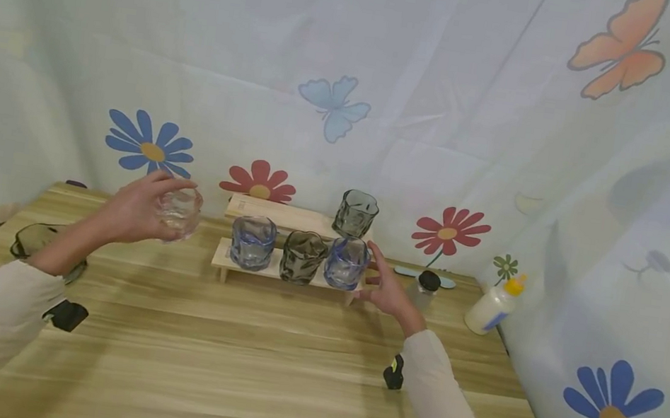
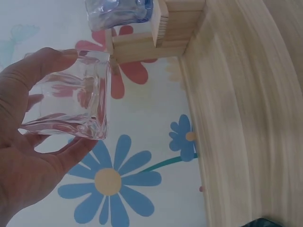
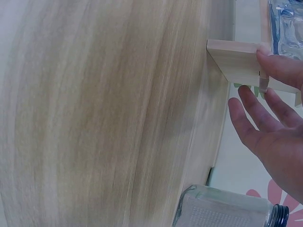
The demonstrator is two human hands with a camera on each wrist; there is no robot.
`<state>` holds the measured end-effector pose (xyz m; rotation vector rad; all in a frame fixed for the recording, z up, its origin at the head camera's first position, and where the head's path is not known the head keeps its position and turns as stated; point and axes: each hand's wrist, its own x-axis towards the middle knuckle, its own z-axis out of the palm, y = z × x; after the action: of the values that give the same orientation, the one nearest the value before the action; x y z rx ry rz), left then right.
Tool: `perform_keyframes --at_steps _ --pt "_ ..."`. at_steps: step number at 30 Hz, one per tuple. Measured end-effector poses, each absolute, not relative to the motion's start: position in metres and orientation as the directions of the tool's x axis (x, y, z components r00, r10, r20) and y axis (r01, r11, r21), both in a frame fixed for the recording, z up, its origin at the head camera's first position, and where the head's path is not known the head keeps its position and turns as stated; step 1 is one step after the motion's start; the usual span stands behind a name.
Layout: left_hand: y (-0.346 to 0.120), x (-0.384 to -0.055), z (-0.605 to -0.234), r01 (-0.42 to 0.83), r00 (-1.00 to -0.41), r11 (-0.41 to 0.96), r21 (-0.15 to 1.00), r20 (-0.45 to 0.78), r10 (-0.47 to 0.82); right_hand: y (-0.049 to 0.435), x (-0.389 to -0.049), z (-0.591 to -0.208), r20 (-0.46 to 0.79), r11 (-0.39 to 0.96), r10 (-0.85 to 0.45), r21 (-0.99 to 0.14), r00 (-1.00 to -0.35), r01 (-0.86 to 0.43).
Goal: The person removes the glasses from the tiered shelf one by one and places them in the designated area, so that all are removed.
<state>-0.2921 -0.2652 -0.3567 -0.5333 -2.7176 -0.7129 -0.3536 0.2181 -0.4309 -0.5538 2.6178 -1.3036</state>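
Observation:
My left hand (image 1: 138, 210) holds a clear glass cup (image 2: 71, 94) in the air, thumb on one side and fingers on the other, left of a two-tier wooden stand (image 1: 274, 273). Two bluish glass cups (image 1: 253, 244) (image 1: 347, 262) and a smoky brown one (image 1: 303, 259) stand on its lower tier. On the upper tier, at the right end, is a grey glass cup (image 1: 356, 213). At the stand's right end is my right hand (image 1: 387, 288), fingers extended beside the right bluish cup. Its thumb (image 3: 279, 66) touches the lower shelf's end; the index fingertip's contact is unclear.
Behind the left forearm is a dark-tinted, partly hidden glass object (image 1: 35, 238). Right of the stand are a black-lidded jar (image 1: 423, 289), a pale blue flat item (image 1: 447, 282) and a white bottle with an orange cap (image 1: 491, 311). A flower-print curtain (image 1: 224, 79) hangs behind the wooden table (image 1: 236, 366).

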Motion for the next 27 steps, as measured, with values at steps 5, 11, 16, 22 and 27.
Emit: perform_keyframes --at_steps 5,11,16,22,27 --pt "-0.273 -0.286 -0.363 0.405 -0.901 0.815 0.415 0.334 0.277 0.215 -0.347 -0.421 0.014 0.542 -0.415 -0.799 -0.91 -0.259" --pt "-0.285 -0.28 -0.373 0.396 -0.908 0.814 0.425 0.314 0.278 0.209 -0.332 -0.4 -0.007 0.54 -0.437 -0.802 -0.9 -0.256" --pt "-0.294 -0.275 -0.381 0.381 -0.917 0.824 0.42 0.286 0.279 0.213 -0.341 -0.413 0.003 0.532 -0.433 -0.807 -0.901 -0.258" --pt "-0.298 -0.271 -0.387 0.366 -0.924 0.837 0.407 0.266 0.275 0.218 -0.353 -0.431 0.019 0.54 -0.413 -0.8 -0.911 -0.262" --pt "-0.302 -0.271 -0.394 0.351 -0.932 0.84 0.413 0.236 0.274 0.217 -0.354 -0.432 0.022 0.549 -0.404 -0.794 -0.915 -0.262"
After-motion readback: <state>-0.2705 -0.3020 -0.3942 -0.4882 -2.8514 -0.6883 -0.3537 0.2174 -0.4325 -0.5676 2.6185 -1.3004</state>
